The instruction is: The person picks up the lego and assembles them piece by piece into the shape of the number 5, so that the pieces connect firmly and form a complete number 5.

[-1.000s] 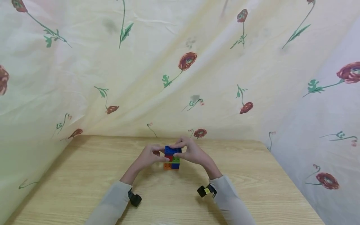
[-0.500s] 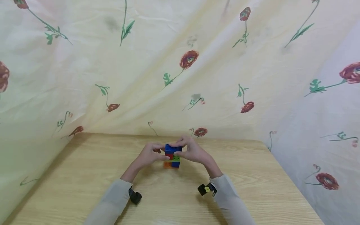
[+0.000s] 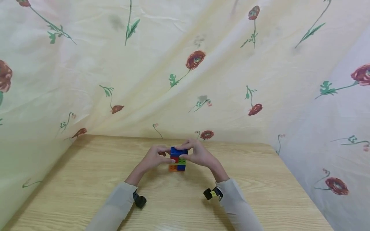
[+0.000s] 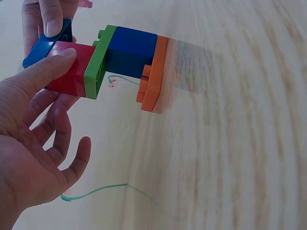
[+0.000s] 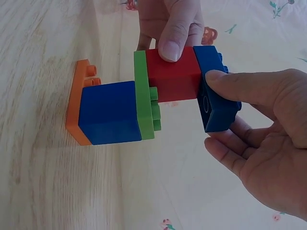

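A tower of building bricks stands on the wooden table. At its base lies a flat orange plate point(image 4: 158, 81). A blue brick point(image 5: 109, 115) sits on one end of that plate and carries a flat green plate point(image 5: 143, 115). On the green plate's left end is a red brick point(image 4: 79, 74), which my left hand point(image 3: 153, 158) pinches, thumb on its near face. The top blue brick point(image 5: 218, 117) lies across the red one and juts out to the right over bare green studs. My right hand point(image 3: 199, 155) grips this top brick between thumb and fingers.
The wooden table point(image 3: 179, 205) reaches back to a pale curtain point(image 3: 144, 70) printed with red flowers, which also hangs along both sides. A small black camera sits on each wrist, the left camera point(image 3: 140, 201) and the right camera point(image 3: 208, 193).
Both hands keep their hold on the bricks and the tower looks the same. Only the head view has shifted slightly.
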Demonstrator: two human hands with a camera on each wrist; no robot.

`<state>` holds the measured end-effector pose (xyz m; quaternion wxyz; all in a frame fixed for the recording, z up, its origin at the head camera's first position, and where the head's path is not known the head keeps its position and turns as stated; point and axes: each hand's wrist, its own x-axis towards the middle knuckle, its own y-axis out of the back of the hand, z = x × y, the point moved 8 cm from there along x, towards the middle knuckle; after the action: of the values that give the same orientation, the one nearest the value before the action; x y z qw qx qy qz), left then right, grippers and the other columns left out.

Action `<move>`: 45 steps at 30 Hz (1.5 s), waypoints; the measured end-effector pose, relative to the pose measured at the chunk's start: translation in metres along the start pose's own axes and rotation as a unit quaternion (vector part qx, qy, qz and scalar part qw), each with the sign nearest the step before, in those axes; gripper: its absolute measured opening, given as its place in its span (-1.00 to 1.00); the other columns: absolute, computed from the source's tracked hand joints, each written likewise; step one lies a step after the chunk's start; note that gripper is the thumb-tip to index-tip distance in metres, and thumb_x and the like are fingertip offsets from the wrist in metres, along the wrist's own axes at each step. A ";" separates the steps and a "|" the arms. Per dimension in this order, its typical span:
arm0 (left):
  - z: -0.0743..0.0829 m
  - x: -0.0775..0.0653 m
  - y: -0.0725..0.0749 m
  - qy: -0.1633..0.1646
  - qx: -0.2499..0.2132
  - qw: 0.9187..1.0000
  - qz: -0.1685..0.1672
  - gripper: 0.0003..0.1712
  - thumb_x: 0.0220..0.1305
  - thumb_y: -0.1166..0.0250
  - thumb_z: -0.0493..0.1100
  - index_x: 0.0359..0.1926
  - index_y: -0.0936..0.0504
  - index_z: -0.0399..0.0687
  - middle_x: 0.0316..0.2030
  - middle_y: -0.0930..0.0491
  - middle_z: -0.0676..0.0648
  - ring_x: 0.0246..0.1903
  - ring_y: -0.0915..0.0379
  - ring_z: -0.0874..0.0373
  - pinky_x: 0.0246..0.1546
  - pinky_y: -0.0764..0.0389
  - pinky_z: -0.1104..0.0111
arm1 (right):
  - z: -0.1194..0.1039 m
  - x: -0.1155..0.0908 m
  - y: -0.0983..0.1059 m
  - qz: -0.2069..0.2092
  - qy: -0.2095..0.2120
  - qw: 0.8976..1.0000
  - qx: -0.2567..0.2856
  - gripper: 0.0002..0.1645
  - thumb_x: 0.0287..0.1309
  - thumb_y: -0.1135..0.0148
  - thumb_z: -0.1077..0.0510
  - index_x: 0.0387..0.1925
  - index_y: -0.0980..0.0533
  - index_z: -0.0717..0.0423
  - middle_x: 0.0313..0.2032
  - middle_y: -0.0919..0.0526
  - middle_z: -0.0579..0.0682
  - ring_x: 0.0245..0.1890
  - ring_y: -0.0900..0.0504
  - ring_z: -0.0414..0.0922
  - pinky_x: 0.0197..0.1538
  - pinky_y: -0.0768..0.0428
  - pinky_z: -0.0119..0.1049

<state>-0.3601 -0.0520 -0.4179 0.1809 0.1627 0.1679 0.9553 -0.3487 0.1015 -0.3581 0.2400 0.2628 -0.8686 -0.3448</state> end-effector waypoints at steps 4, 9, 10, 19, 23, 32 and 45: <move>0.000 0.000 0.000 0.007 -0.002 1.000 0.001 -0.59 0.15 -0.55 -0.15 0.05 -0.78 -0.05 -0.13 -0.75 -0.05 -0.10 -0.54 -0.10 -0.13 -0.50 0.34 | -0.001 0.000 0.000 -0.002 0.006 1.000 0.004 -0.55 0.19 -0.42 0.32 0.13 -0.65 0.14 -0.10 -0.64 0.12 -0.20 -0.45 -0.13 -0.25 -0.41 -0.38; 0.001 -0.001 0.000 0.010 -0.008 1.000 0.004 -0.59 0.14 -0.55 -0.15 0.04 -0.78 -0.07 -0.10 -0.76 -0.07 -0.10 -0.52 -0.13 -0.11 -0.50 0.31 | 0.000 0.000 0.001 -0.005 0.004 1.000 0.010 -0.54 0.18 -0.42 0.32 0.14 -0.65 0.13 -0.11 -0.65 0.12 -0.20 -0.45 -0.13 -0.23 -0.44 -0.40; 0.001 -0.001 0.000 0.010 -0.010 1.000 0.005 -0.59 0.14 -0.55 -0.15 0.04 -0.78 -0.09 -0.10 -0.76 -0.09 -0.10 -0.51 -0.13 -0.10 -0.49 0.31 | 0.001 0.000 0.001 -0.005 0.005 1.000 0.010 -0.54 0.19 -0.42 0.31 0.14 -0.65 0.12 -0.11 -0.66 0.12 -0.21 -0.45 -0.13 -0.22 -0.44 -0.40; 0.003 0.002 0.000 0.002 0.002 1.000 0.002 -0.62 0.14 -0.55 -0.14 0.01 -0.79 -0.08 -0.14 -0.76 -0.07 -0.06 -0.55 -0.15 -0.07 -0.49 0.29 | 0.003 -0.001 0.002 0.000 -0.001 1.000 0.013 -0.54 0.20 -0.41 0.32 0.15 -0.65 0.10 -0.11 -0.65 0.10 -0.18 -0.47 -0.12 -0.20 -0.45 -0.39; 0.005 0.001 -0.001 -0.003 -0.003 1.000 0.001 -0.62 0.14 -0.55 -0.16 0.01 -0.79 -0.10 -0.15 -0.76 -0.09 -0.06 -0.55 -0.15 -0.08 -0.48 0.31 | 0.002 -0.002 0.002 0.000 0.001 1.000 0.018 -0.55 0.20 -0.41 0.31 0.15 -0.64 0.13 -0.11 -0.66 0.12 -0.18 -0.47 -0.11 -0.21 -0.44 -0.38; 0.003 -0.001 -0.002 0.000 -0.007 1.000 0.003 -0.62 0.17 -0.53 -0.19 0.03 -0.78 -0.14 -0.12 -0.75 -0.16 -0.17 -0.50 -0.08 -0.17 -0.48 0.36 | -0.002 -0.003 0.002 -0.005 0.000 1.000 0.003 -0.53 0.21 -0.41 0.31 0.17 -0.63 0.11 -0.08 -0.65 0.11 -0.16 -0.46 -0.12 -0.20 -0.44 -0.34; 0.006 -0.001 -0.003 0.014 0.029 0.999 -0.010 -0.60 0.19 -0.52 -0.12 0.04 -0.77 -0.12 -0.11 -0.74 -0.14 -0.27 -0.50 0.12 -0.24 -0.54 0.35 | 0.001 -0.005 0.003 -0.009 -0.002 1.000 0.001 -0.54 0.23 -0.41 0.25 0.18 -0.64 0.08 -0.05 -0.68 0.08 -0.11 -0.49 -0.09 -0.13 -0.50 -0.28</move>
<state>-0.3559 -0.0484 -0.4141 0.1832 0.1530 0.1993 0.9504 -0.3461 0.1069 -0.3574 0.2351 0.2698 -0.8671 -0.3465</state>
